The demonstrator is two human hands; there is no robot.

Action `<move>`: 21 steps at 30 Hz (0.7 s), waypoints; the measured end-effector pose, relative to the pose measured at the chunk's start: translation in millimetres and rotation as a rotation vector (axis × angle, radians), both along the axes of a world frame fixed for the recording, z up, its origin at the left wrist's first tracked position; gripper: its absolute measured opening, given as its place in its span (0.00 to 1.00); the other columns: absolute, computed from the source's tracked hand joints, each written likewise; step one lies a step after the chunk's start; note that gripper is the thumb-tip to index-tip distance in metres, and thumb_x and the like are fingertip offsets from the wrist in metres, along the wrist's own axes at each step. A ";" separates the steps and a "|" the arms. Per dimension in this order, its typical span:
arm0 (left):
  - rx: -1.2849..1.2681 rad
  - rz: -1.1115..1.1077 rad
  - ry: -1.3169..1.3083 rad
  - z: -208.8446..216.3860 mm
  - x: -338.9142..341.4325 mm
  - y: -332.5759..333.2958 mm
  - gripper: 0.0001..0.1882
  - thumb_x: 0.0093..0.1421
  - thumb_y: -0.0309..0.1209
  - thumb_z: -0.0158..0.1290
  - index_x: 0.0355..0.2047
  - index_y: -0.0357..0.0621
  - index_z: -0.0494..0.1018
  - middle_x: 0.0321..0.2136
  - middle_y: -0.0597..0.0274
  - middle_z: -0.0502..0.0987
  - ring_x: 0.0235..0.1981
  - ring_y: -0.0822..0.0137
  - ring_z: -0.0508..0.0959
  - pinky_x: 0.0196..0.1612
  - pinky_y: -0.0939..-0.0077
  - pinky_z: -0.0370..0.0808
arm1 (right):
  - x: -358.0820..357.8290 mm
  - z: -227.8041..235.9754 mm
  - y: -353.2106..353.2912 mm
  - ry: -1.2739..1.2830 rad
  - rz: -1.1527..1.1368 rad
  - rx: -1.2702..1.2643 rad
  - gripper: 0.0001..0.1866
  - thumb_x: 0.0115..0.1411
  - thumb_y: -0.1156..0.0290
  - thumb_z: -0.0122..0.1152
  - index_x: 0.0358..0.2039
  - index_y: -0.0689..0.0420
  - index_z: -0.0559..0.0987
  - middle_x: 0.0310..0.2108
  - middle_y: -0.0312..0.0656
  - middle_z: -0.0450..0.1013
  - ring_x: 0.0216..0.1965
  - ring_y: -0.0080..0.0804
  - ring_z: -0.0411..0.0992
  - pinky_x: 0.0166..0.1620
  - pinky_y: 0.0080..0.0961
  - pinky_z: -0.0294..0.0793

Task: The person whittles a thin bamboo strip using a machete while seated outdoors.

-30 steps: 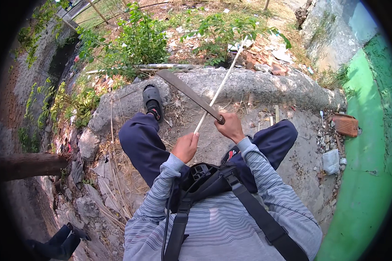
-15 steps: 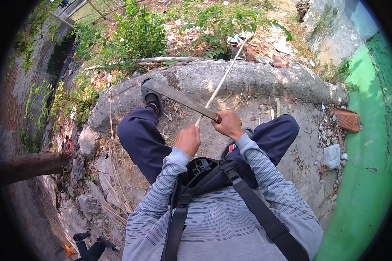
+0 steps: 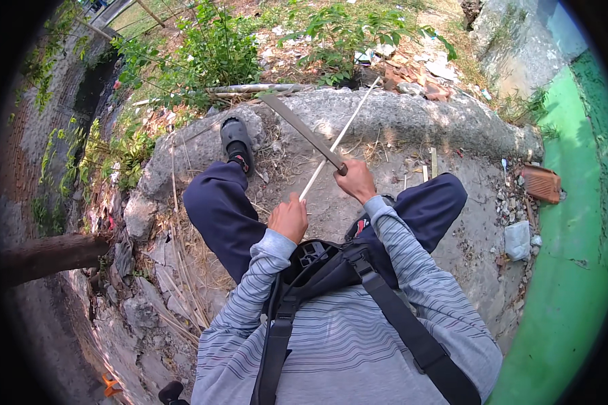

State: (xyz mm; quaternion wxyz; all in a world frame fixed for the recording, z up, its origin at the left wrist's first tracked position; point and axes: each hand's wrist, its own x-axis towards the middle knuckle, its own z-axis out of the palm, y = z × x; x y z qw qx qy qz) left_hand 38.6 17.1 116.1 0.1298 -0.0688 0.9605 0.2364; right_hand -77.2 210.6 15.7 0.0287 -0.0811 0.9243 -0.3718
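My left hand [image 3: 288, 217] is closed round the near end of a thin, pale strip of wood or bamboo [image 3: 352, 120], which slants away to the upper right. In my right hand [image 3: 357, 181] is the handle of a long machete [image 3: 296, 125], its blade pointing to the far left and seen almost edge-on. Blade and strip cross just ahead of my right hand; whether they touch I cannot tell. Both hands are above the ground between my bent knees.
Ahead runs a rough stone kerb [image 3: 412, 121], with leafy plants [image 3: 216, 57] and litter beyond. A green wall [image 3: 567, 236] stands at right, near an orange-brown block [image 3: 541, 184] and a white plastic bag [image 3: 517, 241]. Leftward lie a log [image 3: 54, 255] and dry strips [image 3: 186, 290].
The machete has turned more edge-on, its tip swinging farther ahead and right, off my shoe. My right hand has shifted slightly right; the strip's far end sits lower and nearer.
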 end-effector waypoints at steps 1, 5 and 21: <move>-0.021 0.015 -0.003 0.2 0.4 1.3 0.19 0.72 0.41 0.46 0.39 0.34 0.73 0.28 0.33 0.80 0.33 0.30 0.81 0.40 0.36 0.76 | 0.0 1.7 0.9 -0.013 0.004 -0.013 0.13 0.52 0.60 0.65 0.26 0.57 0.84 0.25 0.55 0.78 0.30 0.58 0.78 0.36 0.49 0.78; 0.017 0.004 0.028 -22.3 -6.1 -2.6 0.18 0.72 0.40 0.46 0.37 0.34 0.74 0.26 0.34 0.80 0.32 0.31 0.81 0.39 0.37 0.75 | 30.8 14.9 -13.8 -0.065 0.160 -0.004 0.12 0.52 0.59 0.65 0.27 0.56 0.84 0.26 0.54 0.79 0.30 0.58 0.78 0.36 0.50 0.78; 0.382 -0.072 -0.036 -23.6 2.5 -29.6 0.22 0.74 0.39 0.44 0.27 0.36 0.76 0.21 0.48 0.77 0.25 0.48 0.79 0.35 0.55 0.74 | 5.9 4.2 10.7 -0.025 0.103 0.020 0.13 0.51 0.60 0.65 0.25 0.57 0.82 0.24 0.53 0.78 0.30 0.55 0.79 0.35 0.47 0.77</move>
